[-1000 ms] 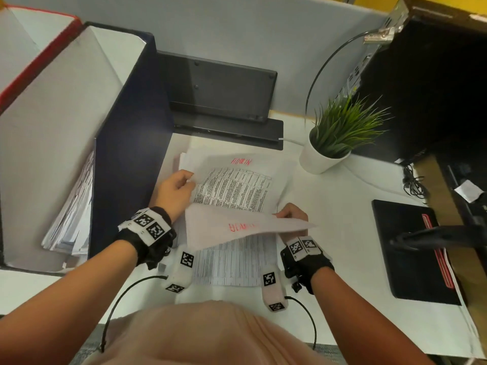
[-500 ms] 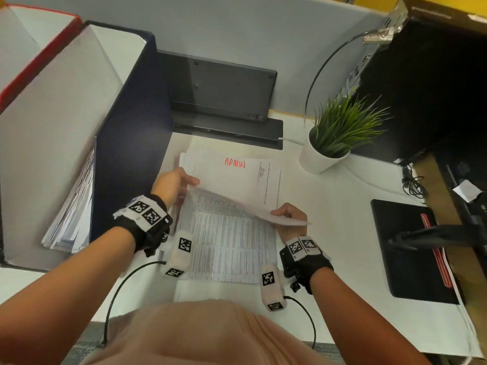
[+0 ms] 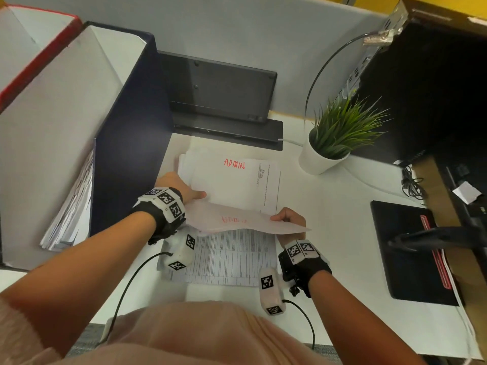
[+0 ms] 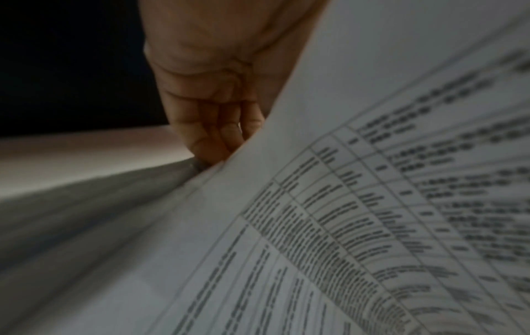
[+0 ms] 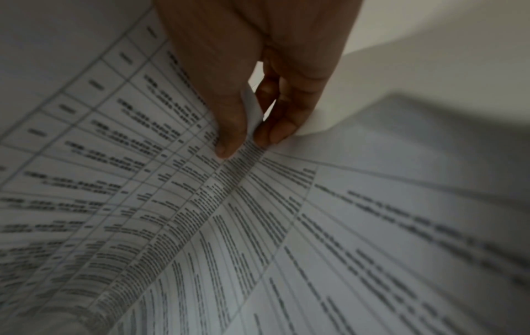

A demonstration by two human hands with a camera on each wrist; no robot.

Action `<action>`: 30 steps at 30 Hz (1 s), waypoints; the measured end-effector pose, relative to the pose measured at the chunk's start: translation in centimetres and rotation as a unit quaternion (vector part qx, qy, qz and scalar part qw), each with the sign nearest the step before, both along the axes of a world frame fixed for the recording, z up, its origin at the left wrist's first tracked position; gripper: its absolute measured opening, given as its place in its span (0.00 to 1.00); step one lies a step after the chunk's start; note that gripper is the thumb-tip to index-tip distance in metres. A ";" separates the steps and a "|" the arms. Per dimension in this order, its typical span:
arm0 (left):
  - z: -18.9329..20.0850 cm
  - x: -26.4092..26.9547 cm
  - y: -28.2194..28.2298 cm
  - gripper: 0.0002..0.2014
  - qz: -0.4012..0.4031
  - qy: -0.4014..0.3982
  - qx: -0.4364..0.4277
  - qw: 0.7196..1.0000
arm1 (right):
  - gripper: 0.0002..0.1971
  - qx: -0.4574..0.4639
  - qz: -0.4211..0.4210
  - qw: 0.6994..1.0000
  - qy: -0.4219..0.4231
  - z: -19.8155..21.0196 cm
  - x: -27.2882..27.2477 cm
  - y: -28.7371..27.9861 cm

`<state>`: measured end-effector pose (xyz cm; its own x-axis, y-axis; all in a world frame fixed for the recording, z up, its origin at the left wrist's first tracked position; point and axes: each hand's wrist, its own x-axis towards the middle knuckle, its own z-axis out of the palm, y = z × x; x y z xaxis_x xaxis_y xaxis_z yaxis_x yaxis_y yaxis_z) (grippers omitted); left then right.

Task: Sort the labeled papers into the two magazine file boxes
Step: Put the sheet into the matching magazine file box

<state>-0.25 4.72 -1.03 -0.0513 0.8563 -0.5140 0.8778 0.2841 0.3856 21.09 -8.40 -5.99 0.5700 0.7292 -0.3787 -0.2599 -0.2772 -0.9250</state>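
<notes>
desk (image 3: 329,206): white top; it carries the paper stack, a potted plant (image 3: 340,133) and a black pad at the right.
file boxes: a navy box (image 3: 131,133) stands just left of the stack with papers already leaning inside; a red-edged box (image 3: 39,59) stands beyond it, further left.
stack of papers (image 3: 237,185): lies between the hands; its top sheet reads "admin" in red.
lifted sheet (image 3: 245,219): held off the stack, curling toward the person, its red label showing through in reverse.
right hand (image 3: 290,219): thumb and fingers (image 5: 275,131) pinch the sheet's right edge.
left hand (image 3: 179,185): fingers (image 4: 218,136) curl at the left edge of the papers; which sheet they pinch cannot be told.
change: half a second back the "admin" page was still being peeled; now it lies flat and another labelled sheet is up.
meaning: probably label-checking, with filing into a box still to come.
</notes>
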 end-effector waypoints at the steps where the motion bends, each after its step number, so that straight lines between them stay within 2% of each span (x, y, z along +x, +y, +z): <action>1: -0.1 0.0 -0.1 0.30 0.000 0.001 0.008 1.000 | 0.23 0.001 -0.003 1.000 0.007 -0.1 0.0 0.0; 4: -0.3 0.1 -0.4 0.21 0.013 -0.034 0.043 0.998 | 0.23 -0.010 0.034 0.997 -0.065 -0.2 0.1 -0.1; 7: -0.5 0.0 -0.7 0.11 0.009 -0.066 0.069 0.995 | 0.24 -0.011 0.058 0.995 -0.080 0.0 0.2 0.0; 9: -0.7 -0.1 -0.8 0.17 -0.005 -0.073 0.073 0.995 | 0.25 -0.002 0.039 0.996 -0.078 0.1 0.2 0.1; 11: -1.0 -0.2 -1.0 0.19 -0.009 -0.098 0.090 0.991 | 0.26 0.012 -0.005 1.000 0.015 0.4 0.2 0.4; 13: -1.2 -0.4 -1.4 0.09 0.011 -0.151 0.117 0.982 | 0.26 0.011 -0.031 0.993 0.109 0.5 0.4 0.7; 15: -1.1 -0.5 -2.1 0.13 0.028 -0.188 0.145 0.971 | 0.28 0.005 -0.041 0.989 0.142 0.5 0.5 0.7; 17: -1.3 -0.7 -2.5 0.14 0.033 -0.225 0.167 0.959 | 0.29 0.010 -0.026 0.997 0.077 0.7 0.3 0.5; 19: -1.5 -0.8 -2.7 0.12 0.050 -0.264 0.146 0.952 | 0.23 -0.019 0.024 0.998 -0.063 0.6 0.3 0.2; 21: -1.4 -1.0 -2.8 0.11 0.084 -0.350 0.098 0.928 | 0.16 -0.096 0.094 0.968 -0.212 0.9 0.4 0.1; 22: -1.3 -1.1 -2.9 0.11 0.100 -0.386 0.083 0.913 | 0.15 -0.121 0.094 0.962 -0.226 1.0 0.4 0.0; 24: -1.0 -1.2 -3.0 0.13 0.119 -0.424 0.065 0.896 | 0.25 -0.104 0.044 0.977 -0.181 1.4 0.3 -0.1; 27: -0.6 -1.3 -2.9 0.17 0.113 -0.421 0.039 0.899 | 0.35 -0.016 0.030 0.992 -0.120 1.7 0.0 0.0; 28: -0.5 -1.4 -2.9 0.19 0.106 -0.412 0.034 0.904 | 0.35 -0.016 0.041 0.993 -0.113 1.7 0.0 0.1; 30: -0.5 -1.5 -2.8 0.19 0.096 -0.403 0.027 0.910 | 0.26 -0.049 0.053 0.991 -0.109 1.9 0.2 0.2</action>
<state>-1.74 1.87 -1.56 0.1719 0.8963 -0.4089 0.2408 0.3642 0.8996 21.26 -8.16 -4.13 0.5680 0.7554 -0.3268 -0.0205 -0.3839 -0.9231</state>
